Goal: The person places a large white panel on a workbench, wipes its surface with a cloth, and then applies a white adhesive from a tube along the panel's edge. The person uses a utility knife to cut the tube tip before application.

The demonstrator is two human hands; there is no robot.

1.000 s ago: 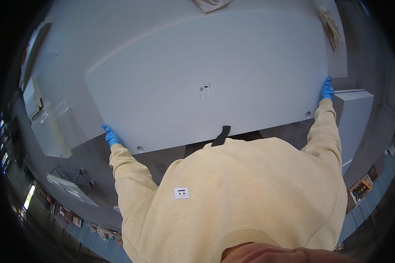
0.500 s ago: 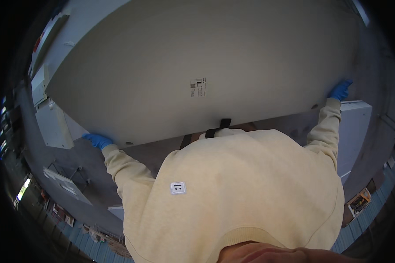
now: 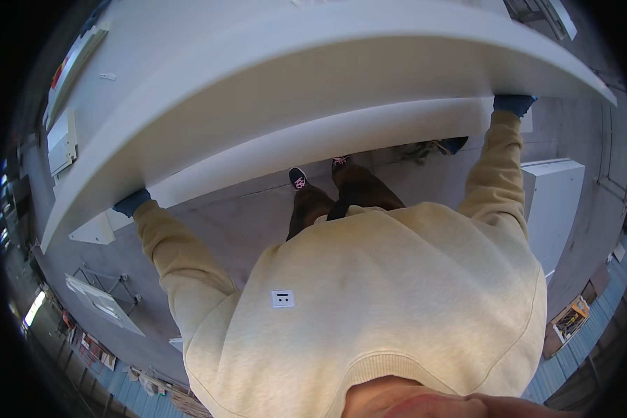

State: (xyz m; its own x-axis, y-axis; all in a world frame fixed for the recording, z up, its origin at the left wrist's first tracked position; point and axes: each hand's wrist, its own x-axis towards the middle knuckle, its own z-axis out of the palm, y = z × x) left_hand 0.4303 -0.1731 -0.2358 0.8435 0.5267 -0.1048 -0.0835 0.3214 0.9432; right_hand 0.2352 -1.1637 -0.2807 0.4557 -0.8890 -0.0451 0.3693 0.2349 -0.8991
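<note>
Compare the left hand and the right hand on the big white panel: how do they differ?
The left hand grips the white panel low at its left end; the right hand sits higher at its right end. The left arm bends more; the right reaches straighter. Both wear blue gloves and hold the panel's lower edge.

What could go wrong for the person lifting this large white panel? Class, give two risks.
1. The large white flat panel is gripped only at its far ends by the blue-gloved left hand and right hand; a glove might slip and drop it near the black shoes.
2. It hides the grey concrete floor ahead, so tripping seems possible.
</note>
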